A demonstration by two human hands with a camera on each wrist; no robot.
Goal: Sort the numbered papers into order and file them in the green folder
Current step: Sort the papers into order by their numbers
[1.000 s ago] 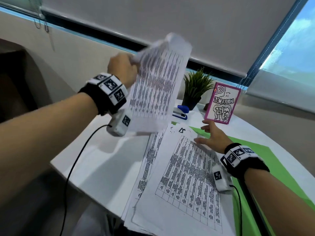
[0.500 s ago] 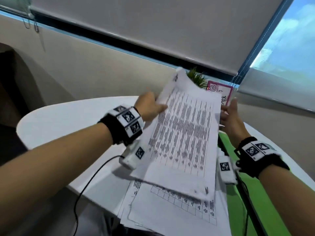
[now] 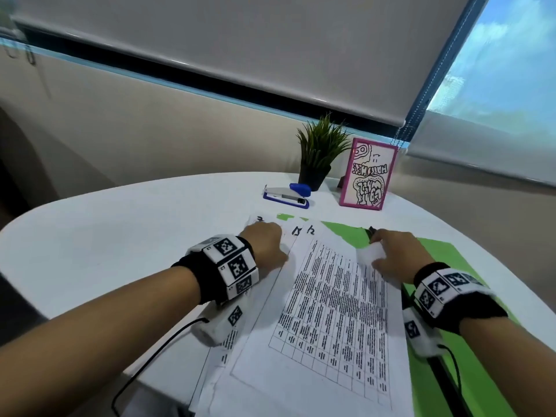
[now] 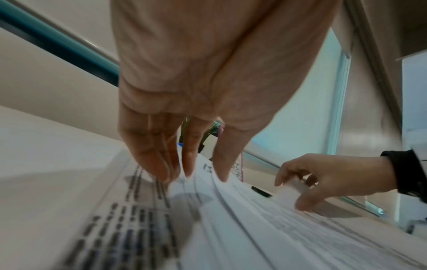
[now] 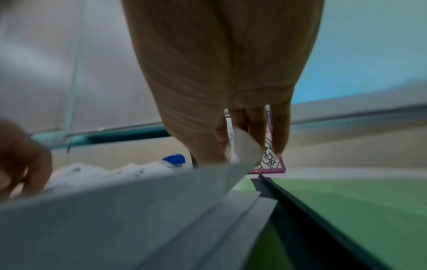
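Note:
A loose stack of printed table sheets [image 3: 331,311] lies on the white table, overlapping the left half of the open green folder [image 3: 445,257]. Handwritten numbers show on the far corners of three fanned sheets. My left hand [image 3: 266,240] rests at the stack's far left; in the left wrist view its straight fingers [image 4: 161,169] and thumb touch the sheets. My right hand [image 3: 388,254] pinches the far right corner of the top sheet, which curls up between thumb and fingers [image 5: 256,131]. A black spine strip [image 5: 312,219] runs down the folder's middle.
A blue and white stapler [image 3: 287,196], a small potted plant [image 3: 319,152] and a pink-framed picture [image 3: 368,174] stand at the table's far side. A black cable [image 3: 144,362] hangs off the near left edge of the table [image 3: 120,230]. The walls and window blinds lie beyond.
The sheet held up in the air has come down onto the stack. Both hands dropped to the table; the left no longer holds it, and the right now pinches its far right corner.

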